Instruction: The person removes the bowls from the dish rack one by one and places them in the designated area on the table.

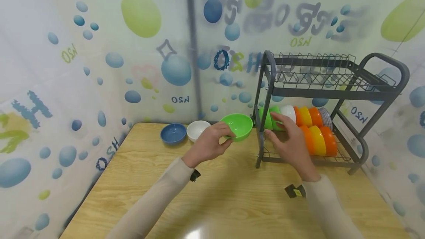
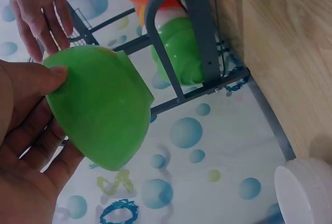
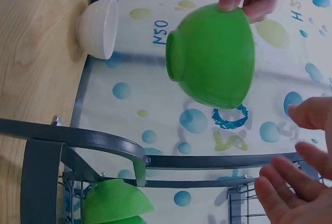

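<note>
A bright green bowl [image 1: 239, 125] is pinched at its rim by my left hand [image 1: 212, 141], held in the air left of the dish rack; the left wrist view shows the thumb lying on the green bowl [image 2: 104, 105]. My right hand [image 1: 292, 145] holds nothing, its fingers spread and slightly bent, in front of the rack's left post. In the right wrist view the right hand [image 3: 301, 177] stands apart from the green bowl [image 3: 218, 58]. Left of the held bowl, a white bowl [image 1: 196, 129] and a blue bowl [image 1: 173, 134] sit on the table.
A dark two-tier dish rack [image 1: 332, 94] stands at the right. Its lower tier carries several bowls on edge: green bowls [image 1: 265, 119], a white bowl [image 1: 288, 112], and orange bowls [image 1: 328, 141] and yellow bowls [image 1: 317, 141]. Patterned curtains surround the wooden table [image 1: 232, 198].
</note>
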`<control>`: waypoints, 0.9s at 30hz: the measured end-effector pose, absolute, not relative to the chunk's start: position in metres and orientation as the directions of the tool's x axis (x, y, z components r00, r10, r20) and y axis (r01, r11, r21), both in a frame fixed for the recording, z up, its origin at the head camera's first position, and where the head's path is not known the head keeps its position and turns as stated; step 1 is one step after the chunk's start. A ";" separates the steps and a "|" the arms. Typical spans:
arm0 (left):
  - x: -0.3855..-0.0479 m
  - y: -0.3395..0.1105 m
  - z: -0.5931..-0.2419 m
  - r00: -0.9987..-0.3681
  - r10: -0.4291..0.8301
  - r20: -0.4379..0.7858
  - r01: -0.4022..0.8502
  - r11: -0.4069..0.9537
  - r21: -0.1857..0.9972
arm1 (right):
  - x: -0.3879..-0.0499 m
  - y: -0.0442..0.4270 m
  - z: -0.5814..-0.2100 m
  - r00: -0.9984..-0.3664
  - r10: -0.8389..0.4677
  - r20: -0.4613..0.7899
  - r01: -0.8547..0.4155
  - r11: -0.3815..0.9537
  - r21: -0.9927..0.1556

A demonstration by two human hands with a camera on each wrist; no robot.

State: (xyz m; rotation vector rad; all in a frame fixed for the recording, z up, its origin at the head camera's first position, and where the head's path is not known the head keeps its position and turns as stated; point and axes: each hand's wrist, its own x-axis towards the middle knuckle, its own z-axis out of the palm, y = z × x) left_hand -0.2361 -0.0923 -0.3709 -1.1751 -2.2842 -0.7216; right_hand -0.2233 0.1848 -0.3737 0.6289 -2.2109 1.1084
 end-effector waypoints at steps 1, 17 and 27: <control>-0.238 -0.093 -0.372 -0.528 0.583 0.618 0.832 0.501 0.238 | -0.225 0.185 -0.373 -0.744 -0.132 0.655 -0.609 0.539 -0.582; -0.275 -0.093 -0.395 -0.651 0.516 0.557 0.735 0.612 0.292 | -0.260 0.180 -0.350 -0.944 -0.021 0.329 -0.313 0.367 -0.876; -0.296 -0.088 -0.409 -0.693 0.496 0.523 0.690 0.667 0.282 | -0.276 0.177 -0.348 -0.945 0.044 0.324 -0.276 0.422 -0.864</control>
